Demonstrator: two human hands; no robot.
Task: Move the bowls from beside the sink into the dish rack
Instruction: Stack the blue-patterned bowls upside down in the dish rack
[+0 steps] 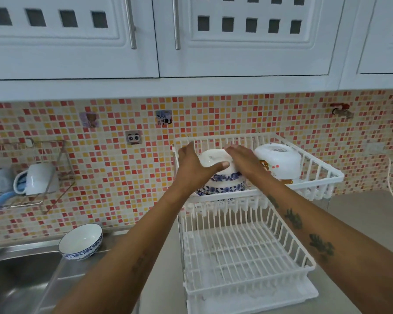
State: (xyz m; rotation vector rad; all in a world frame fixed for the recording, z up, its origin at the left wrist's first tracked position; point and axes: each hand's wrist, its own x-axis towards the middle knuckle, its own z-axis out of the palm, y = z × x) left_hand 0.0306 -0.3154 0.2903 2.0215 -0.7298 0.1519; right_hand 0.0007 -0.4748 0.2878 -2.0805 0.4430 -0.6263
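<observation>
Bowls with blue floral bands (222, 177) sit upside down, stacked, in the upper tier of the white dish rack (315, 168). Both hands grasp the top bowl of that stack: the left hand (195, 164) wraps its left side with the thumb across the front, and the right hand (243, 159) lies over its right side with fingers spread. Just right of the stack, a white bowl with an orange print (281, 162) rests inverted. Another blue-patterned bowl (81, 242) stands upright on the steel counter beside the sink (21, 275). The rack's lower tier holds no dishes.
</observation>
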